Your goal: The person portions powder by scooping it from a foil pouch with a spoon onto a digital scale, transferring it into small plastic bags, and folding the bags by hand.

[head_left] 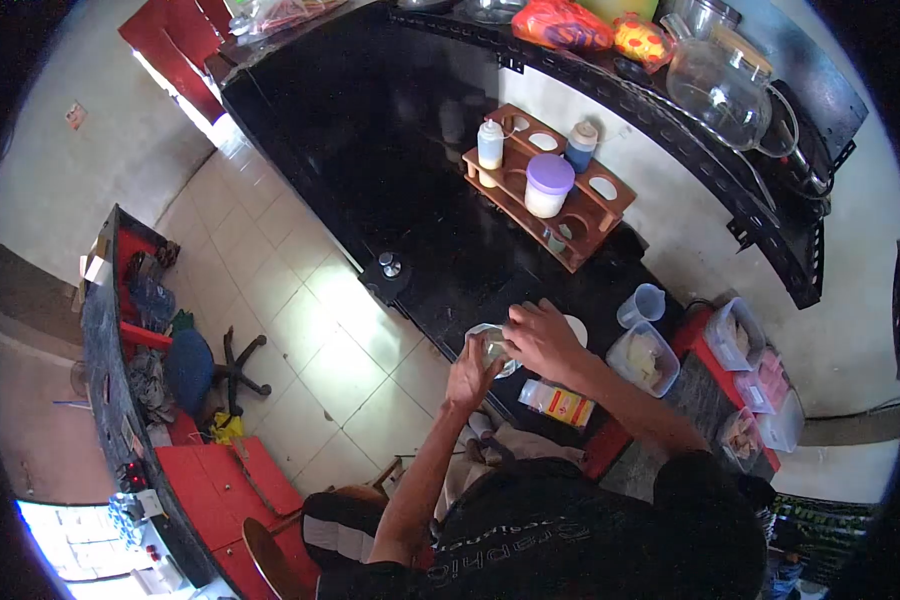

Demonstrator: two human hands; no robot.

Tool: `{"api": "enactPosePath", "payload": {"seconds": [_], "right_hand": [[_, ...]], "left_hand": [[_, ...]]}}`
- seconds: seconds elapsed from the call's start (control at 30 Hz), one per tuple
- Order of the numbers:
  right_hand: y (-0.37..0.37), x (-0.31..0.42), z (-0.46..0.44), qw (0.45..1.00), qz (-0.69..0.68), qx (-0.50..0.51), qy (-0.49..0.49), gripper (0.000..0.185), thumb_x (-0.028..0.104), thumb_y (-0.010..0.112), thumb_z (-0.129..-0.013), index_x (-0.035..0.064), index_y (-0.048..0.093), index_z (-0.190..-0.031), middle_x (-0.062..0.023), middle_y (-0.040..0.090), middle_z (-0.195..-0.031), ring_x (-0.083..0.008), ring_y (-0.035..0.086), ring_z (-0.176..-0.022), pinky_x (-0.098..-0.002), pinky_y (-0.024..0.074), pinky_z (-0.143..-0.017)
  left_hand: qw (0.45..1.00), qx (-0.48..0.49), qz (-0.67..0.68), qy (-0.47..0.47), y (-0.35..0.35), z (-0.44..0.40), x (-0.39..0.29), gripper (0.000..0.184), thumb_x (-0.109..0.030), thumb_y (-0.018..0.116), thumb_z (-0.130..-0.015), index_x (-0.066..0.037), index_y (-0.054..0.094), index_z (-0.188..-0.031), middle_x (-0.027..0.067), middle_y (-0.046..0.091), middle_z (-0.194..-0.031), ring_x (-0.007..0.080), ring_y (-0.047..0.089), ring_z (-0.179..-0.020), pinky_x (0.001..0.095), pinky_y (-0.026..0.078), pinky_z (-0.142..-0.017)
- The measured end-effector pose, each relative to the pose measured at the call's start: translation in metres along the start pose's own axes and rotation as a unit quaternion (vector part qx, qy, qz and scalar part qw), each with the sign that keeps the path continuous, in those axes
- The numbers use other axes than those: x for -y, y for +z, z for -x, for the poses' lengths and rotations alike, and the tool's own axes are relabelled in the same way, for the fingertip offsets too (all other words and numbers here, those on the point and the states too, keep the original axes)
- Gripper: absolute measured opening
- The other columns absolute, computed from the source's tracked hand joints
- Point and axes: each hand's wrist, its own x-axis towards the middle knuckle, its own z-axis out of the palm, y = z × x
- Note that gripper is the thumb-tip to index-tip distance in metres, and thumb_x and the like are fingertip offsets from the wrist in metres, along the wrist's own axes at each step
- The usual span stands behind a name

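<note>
A clear, see-through container [489,343] is held over the black counter's front edge. My left hand [467,380] has its fingers wrapped around its near side. Curled at the container's right side is my right hand [542,338], fingers pressed together; what is between them is too small to make out. Partly behind the right hand is a round white thing [576,330]. A yellow, red and white packet [557,402] lies on the counter below my right forearm. Right of that hand stand a translucent measuring jug [641,305] and an open plastic tub [645,361] with pale contents.
A wooden rack [583,230] on the black counter [370,150] holds a purple-lidded jar [549,185] and squeeze bottles. Above it, a shelf bears a glass teapot [718,95]. Several plastic tubs [735,335] stand at right. A small metal weight [389,264] sits near the counter's edge.
</note>
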Motion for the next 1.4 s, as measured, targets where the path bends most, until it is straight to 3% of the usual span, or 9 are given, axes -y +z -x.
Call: {"api": "enactPosePath", "payload": {"seconds": [0.3, 0.43, 0.63, 0.73, 0.8, 0.9, 1.0, 1.13, 1.4], "right_hand": [[-0.043, -0.012, -0.012, 0.973, -0.160, 0.029, 0.166, 0.019, 0.020, 0.065, -0.081, 0.0017, 0.062, -0.081, -0.0159, 0.064, -0.075, -0.0356, 0.064, -0.073, -0.0429, 0.0500, -0.065], [0.029, -0.033, 0.008, 0.977, -0.098, 0.087, 0.166, 0.019, 0.024, 0.065, -0.081, 0.0046, 0.065, -0.083, -0.0164, 0.066, -0.081, -0.0357, 0.065, -0.079, -0.0467, 0.0505, -0.069], [0.084, -0.011, 0.008, 0.977, -0.016, 0.119, 0.174, 0.023, 0.022, 0.064, -0.081, 0.0016, 0.064, -0.092, -0.0187, 0.063, -0.090, -0.0359, 0.063, -0.083, -0.0431, 0.0519, -0.071], [0.038, 0.023, -0.009, 0.918, -0.359, -0.087, 0.144, 0.014, 0.010, 0.063, -0.089, 0.0015, 0.060, -0.100, -0.0104, 0.059, -0.087, -0.0210, 0.061, -0.077, -0.0331, 0.0486, -0.063], [-0.003, 0.045, -0.010, 0.880, -0.456, -0.057, 0.123, 0.016, 0.012, 0.063, -0.090, 0.0027, 0.060, -0.103, -0.0077, 0.058, -0.090, -0.0153, 0.059, -0.075, -0.0291, 0.0471, -0.062], [-0.008, 0.054, 0.007, 0.958, -0.272, -0.087, 0.026, 0.023, 0.011, 0.072, -0.080, 0.0051, 0.060, -0.098, -0.0100, 0.054, -0.098, -0.0253, 0.057, -0.089, -0.0351, 0.0469, -0.076], [-0.002, 0.046, 0.034, 0.954, -0.273, -0.042, 0.115, 0.020, 0.012, 0.070, -0.080, 0.0034, 0.058, -0.094, -0.0151, 0.054, -0.101, -0.0323, 0.057, -0.097, -0.0397, 0.0465, -0.080], [-0.002, -0.004, 0.060, 0.937, -0.293, -0.074, 0.174, 0.017, 0.013, 0.068, -0.083, 0.0014, 0.059, -0.091, -0.0129, 0.060, -0.083, -0.0254, 0.063, -0.075, -0.0372, 0.0505, -0.065], [0.059, -0.132, 0.130, 0.928, -0.265, 0.058, 0.254, 0.013, 0.012, 0.067, -0.084, 0.0015, 0.062, -0.091, -0.0106, 0.065, -0.082, -0.0185, 0.064, -0.076, -0.0327, 0.0504, -0.068]], "left_hand": [[0.991, -0.086, 0.089, -0.042, -0.014, 0.023, 0.008, 0.047, -0.018, 0.066, -0.085, -0.003, 0.040, -0.122, 0.0218, 0.057, -0.109, 0.0407, 0.060, -0.098, 0.0437, 0.050, -0.081], [0.959, -0.272, 0.067, -0.027, -0.031, 0.034, -0.010, 0.058, -0.039, 0.066, -0.082, 0.001, 0.045, -0.117, 0.0187, 0.056, -0.104, 0.0330, 0.059, -0.093, 0.0427, 0.048, -0.082], [0.970, -0.226, 0.093, 0.004, -0.035, 0.029, -0.015, 0.059, -0.033, 0.072, -0.079, -0.001, 0.045, -0.121, 0.0171, 0.055, -0.102, 0.0300, 0.058, -0.094, 0.0407, 0.047, -0.082], [0.973, -0.194, 0.116, -0.038, -0.037, 0.033, -0.020, 0.058, -0.041, 0.065, -0.085, 0.001, 0.043, -0.119, 0.0163, 0.051, -0.105, 0.0277, 0.052, -0.096, 0.0388, 0.043, -0.085], [0.979, -0.177, 0.104, -0.010, -0.020, 0.037, 0.002, 0.060, -0.034, 0.071, -0.081, 0.000, 0.042, -0.121, 0.0181, 0.056, -0.102, 0.0311, 0.059, -0.090, 0.0402, 0.048, -0.079], [0.986, -0.130, 0.106, 0.016, -0.007, 0.034, -0.011, 0.057, -0.024, 0.071, -0.082, 0.000, 0.040, -0.123, 0.0188, 0.056, -0.105, 0.0327, 0.058, -0.091, 0.0421, 0.048, -0.080], [0.982, -0.084, 0.167, -0.016, 0.019, 0.030, -0.012, 0.062, -0.031, 0.071, -0.082, 0.001, 0.039, -0.124, 0.0192, 0.056, -0.108, 0.0310, 0.058, -0.096, 0.0410, 0.047, -0.084], [0.987, -0.096, 0.130, -0.007, 0.031, 0.041, -0.017, 0.080, -0.024, 0.081, -0.073, 0.004, 0.034, -0.132, 0.0209, 0.052, -0.115, 0.0318, 0.055, -0.105, 0.0397, 0.044, -0.094], [0.986, -0.093, 0.098, -0.103, 0.022, 0.135, 0.032, 0.059, -0.005, 0.068, -0.082, 0.000, 0.038, -0.133, 0.0145, 0.053, -0.110, 0.0241, 0.055, -0.100, 0.0370, 0.047, -0.088]]}}
